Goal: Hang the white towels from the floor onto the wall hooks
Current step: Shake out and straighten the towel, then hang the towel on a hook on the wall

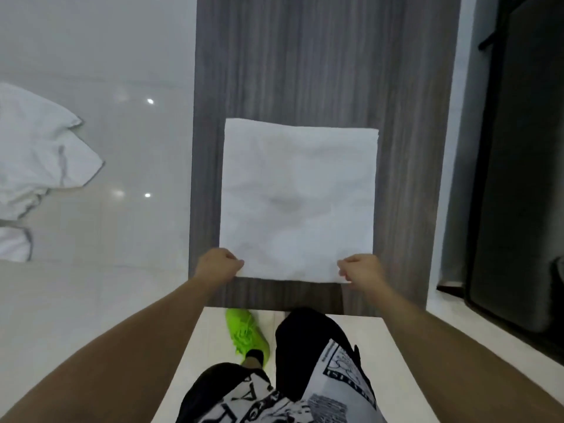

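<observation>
A white towel (299, 203) is spread flat in front of a grey wood-grain panel (323, 62). My left hand (218, 265) pinches its near left corner and my right hand (361, 270) pinches its near right corner. Both arms reach forward from the bottom of the view. A second white towel (39, 157) with grey edging lies crumpled on the glossy floor at the far left. No wall hooks are in view.
Glossy pale floor tiles (100, 288) stretch to the left. A dark doorway or cabinet (518, 178) stands at the right. My bright green shoe (247, 334) and patterned shorts (329, 380) show below the towel.
</observation>
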The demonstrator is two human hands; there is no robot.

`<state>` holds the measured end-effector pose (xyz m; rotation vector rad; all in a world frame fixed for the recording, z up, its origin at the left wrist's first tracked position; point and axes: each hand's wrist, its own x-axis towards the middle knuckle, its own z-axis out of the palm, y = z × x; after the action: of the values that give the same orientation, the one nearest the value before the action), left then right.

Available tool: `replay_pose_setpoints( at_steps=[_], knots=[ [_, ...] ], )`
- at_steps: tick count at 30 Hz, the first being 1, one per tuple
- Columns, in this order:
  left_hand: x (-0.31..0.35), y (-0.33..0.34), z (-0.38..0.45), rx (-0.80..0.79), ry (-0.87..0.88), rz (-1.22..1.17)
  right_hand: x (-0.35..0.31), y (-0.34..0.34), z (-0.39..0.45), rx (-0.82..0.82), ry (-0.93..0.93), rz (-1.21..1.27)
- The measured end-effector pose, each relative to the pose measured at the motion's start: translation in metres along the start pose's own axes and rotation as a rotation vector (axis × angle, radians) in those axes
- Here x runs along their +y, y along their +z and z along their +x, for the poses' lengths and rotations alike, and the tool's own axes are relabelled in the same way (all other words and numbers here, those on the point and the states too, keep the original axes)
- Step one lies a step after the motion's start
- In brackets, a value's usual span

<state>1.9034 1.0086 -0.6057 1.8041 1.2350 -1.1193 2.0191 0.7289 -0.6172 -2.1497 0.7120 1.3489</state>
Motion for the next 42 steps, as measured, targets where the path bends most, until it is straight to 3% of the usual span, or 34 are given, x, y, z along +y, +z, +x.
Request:
replay_pose_setpoints(
  at_steps=[5,8,11,16,21,25,32,37,42],
  knots=[
    [-0.018,0.077,-0.012,-0.196,-0.309,-0.447,0.041,0.073,-0.012,-0.183,0.35,0.416],
    [-0.014,0.106,-0.005,-0.336,-0.434,-0.72,0.041,0.098,-0.008,-0.22,0.445,0.731],
    [-0.009,0.121,0.008,-0.321,-0.511,-0.999,0.036,0.11,-0.005,-0.205,0.485,0.964],
    [-0.005,0.12,0.008,-0.375,-0.446,-1.251,0.033,0.115,-0.017,-0.224,0.425,1.133],
    [0.01,0.096,-0.019,-0.3,-0.313,-1.284,0.013,0.114,-0.049,0.006,0.309,1.174],
    [0.01,0.055,-0.072,-0.176,-0.094,-1.301,-0.013,0.11,-0.118,0.248,0.021,1.041],
    [-0.031,-0.084,-0.208,0.277,0.397,-1.207,-0.081,0.116,-0.299,0.441,-0.73,0.525],
    [-0.132,-0.194,-0.314,0.708,0.719,-0.839,-0.122,0.149,-0.429,0.569,-1.183,0.083],
    [-0.252,-0.281,-0.387,1.132,0.758,-0.529,-0.162,0.225,-0.543,0.641,-1.529,-0.11]
  ],
)
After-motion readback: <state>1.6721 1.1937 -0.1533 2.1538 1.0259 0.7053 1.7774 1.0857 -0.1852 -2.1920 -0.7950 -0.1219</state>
